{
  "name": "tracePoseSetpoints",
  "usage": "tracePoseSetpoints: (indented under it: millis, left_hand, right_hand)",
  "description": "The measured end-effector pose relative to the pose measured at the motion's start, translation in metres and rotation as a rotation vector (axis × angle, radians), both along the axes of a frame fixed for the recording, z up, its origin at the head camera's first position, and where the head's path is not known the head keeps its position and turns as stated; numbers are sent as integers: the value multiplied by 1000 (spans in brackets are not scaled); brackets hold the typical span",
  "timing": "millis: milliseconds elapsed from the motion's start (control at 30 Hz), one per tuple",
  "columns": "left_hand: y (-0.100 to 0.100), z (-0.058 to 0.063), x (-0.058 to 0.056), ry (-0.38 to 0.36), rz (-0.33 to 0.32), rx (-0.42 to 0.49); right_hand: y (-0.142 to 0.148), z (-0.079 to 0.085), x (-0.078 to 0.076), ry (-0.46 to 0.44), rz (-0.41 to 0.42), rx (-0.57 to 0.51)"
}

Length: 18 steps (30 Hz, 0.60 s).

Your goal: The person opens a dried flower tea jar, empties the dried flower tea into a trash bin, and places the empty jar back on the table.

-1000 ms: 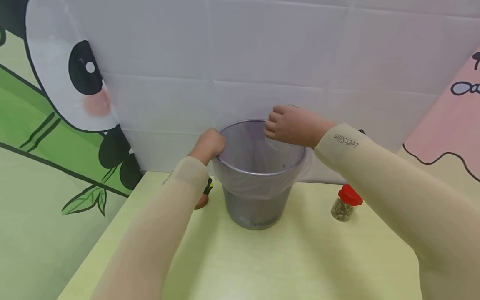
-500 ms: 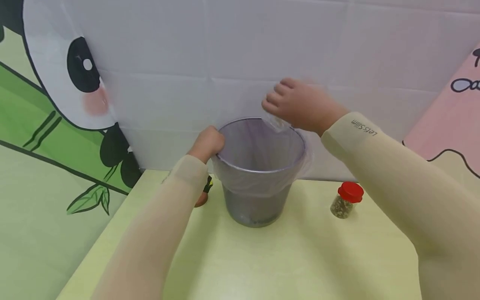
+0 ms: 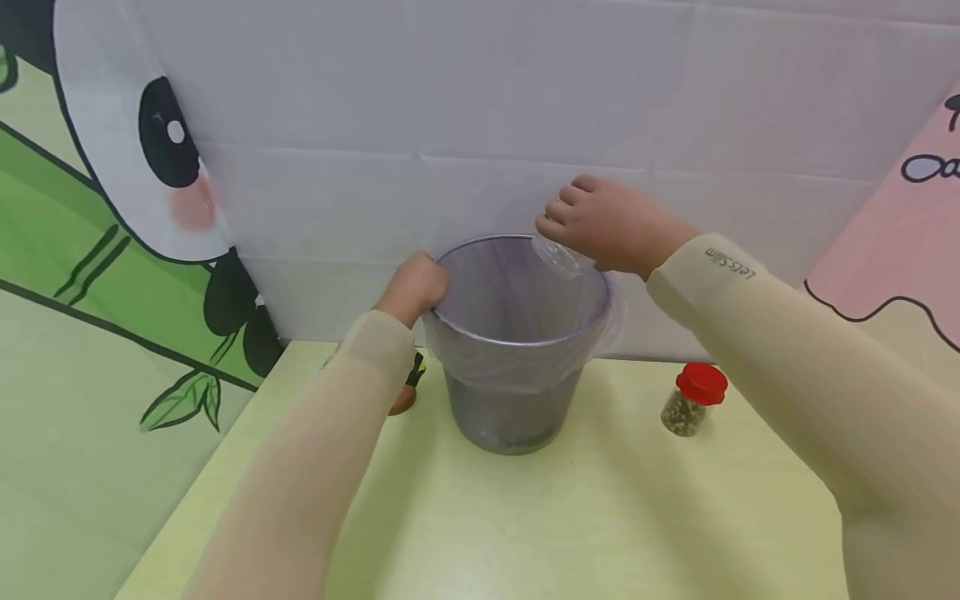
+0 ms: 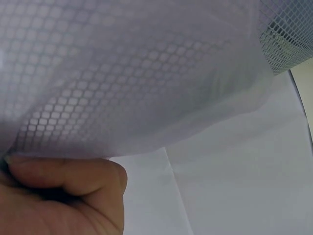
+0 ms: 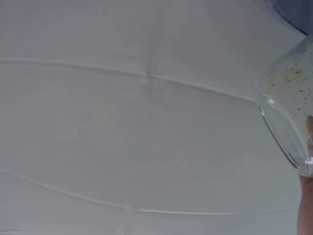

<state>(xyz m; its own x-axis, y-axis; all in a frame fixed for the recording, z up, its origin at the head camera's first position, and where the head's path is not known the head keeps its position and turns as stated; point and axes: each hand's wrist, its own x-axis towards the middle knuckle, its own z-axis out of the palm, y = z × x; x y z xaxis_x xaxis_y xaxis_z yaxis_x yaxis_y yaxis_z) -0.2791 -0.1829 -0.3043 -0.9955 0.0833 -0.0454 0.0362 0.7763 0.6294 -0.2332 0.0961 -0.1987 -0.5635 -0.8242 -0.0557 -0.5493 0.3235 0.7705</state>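
A grey mesh wastebasket [image 3: 510,421] stands upright on the table, a translucent liner [image 3: 495,372] folded over its rim. My left hand [image 3: 416,287] grips that rim at the left side; in the left wrist view its curled fingers [image 4: 68,174] press up against the liner. Over the basket's right rear rim, my right hand [image 3: 615,221] holds a clear jar [image 3: 562,257], tipped with its mouth toward the basket. Small brown specks cling inside the jar in the right wrist view, where only part of the hand [image 5: 306,200] shows.
On the right of the pale yellow table [image 3: 510,525] stands a small red-lidded jar [image 3: 686,410] of coarse grains. A brown and black object [image 3: 405,396] is partly hidden behind the left sleeve. The white wall covering [image 3: 337,200] rises just behind the basket.
My right hand has risen with the clear jar from low at the basket's mouth to above the rim, then dipped slightly. The left hand stays at the rim.
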Motion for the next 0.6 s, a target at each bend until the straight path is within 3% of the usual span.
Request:
tracePoseSetpoints:
  millis: [200, 467, 600]
  left_hand:
    - [-1, -5, 0, 27, -11, -15]
    - [-2, -5, -1, 42, -12, -21]
    - [-2, -5, -1, 38, -9, -18]
  right_hand:
    - [4, -8, 1, -46, -59, -82]
    - [11, -18, 2, -222, -156, -379]
    - [15, -20, 2, -293, -232, -474]
